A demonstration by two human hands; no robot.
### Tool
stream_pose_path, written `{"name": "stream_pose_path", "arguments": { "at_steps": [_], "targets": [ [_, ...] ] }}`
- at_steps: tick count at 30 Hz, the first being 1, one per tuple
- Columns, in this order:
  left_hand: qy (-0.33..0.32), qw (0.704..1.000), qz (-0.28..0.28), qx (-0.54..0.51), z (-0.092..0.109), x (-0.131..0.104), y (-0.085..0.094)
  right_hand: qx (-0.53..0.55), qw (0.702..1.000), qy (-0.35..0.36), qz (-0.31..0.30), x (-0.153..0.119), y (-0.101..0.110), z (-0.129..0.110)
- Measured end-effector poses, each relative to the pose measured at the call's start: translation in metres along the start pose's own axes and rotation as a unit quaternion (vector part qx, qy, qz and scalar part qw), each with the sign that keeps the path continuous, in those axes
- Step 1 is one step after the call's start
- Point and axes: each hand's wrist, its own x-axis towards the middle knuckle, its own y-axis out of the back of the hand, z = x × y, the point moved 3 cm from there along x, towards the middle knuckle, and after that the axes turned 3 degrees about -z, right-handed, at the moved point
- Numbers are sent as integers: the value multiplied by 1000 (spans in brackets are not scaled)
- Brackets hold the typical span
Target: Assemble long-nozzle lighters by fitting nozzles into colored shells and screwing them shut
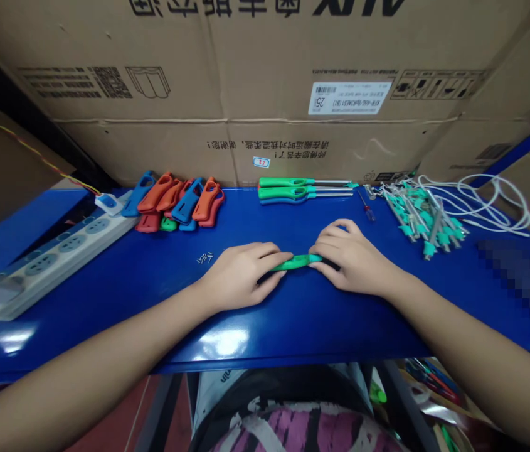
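Green lighter (298, 261) mostly under both hands.

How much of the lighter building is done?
Done, it seems: three long lighters lie together at the back. In hand: the left hand and right hand press on a green piece. Left: a pile of handle shells, a heap of metal tubes and a few screws.
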Motion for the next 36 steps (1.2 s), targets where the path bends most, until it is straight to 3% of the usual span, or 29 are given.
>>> {"name": "stream_pose_path", "arguments": {
  "at_steps": [4, 10, 12, 14, 17, 25, 36],
  "targets": [
    [14, 998, -53, 25, -1, 2, -3, -5, 996, -73, -45, -4, 6, 17],
    [39, 996, -66, 53, 2, 0, -4, 51, 977, -169, -122, -29, 14, 59],
    [48, 995, -68, 54, 4, 0, -3, 48, 955, -266, -119, -38, 15, 79],
    [49, 995, -67, 47, 5, -1, -3, -23, 915, -375, -145, -45, 14, 99],
    [46, 997, -57, 34, 6, -2, -3, -76, 870, -463, -150, -47, 11, 119],
    [40, 997, -60, 7, 10, -4, -5, -77, 826, -532, -169, -37, 10, 135],
    [32, 998, -57, 3, 11, -5, -4, -106, 805, -546, -206, -22, 22, 151]
  ]
}}
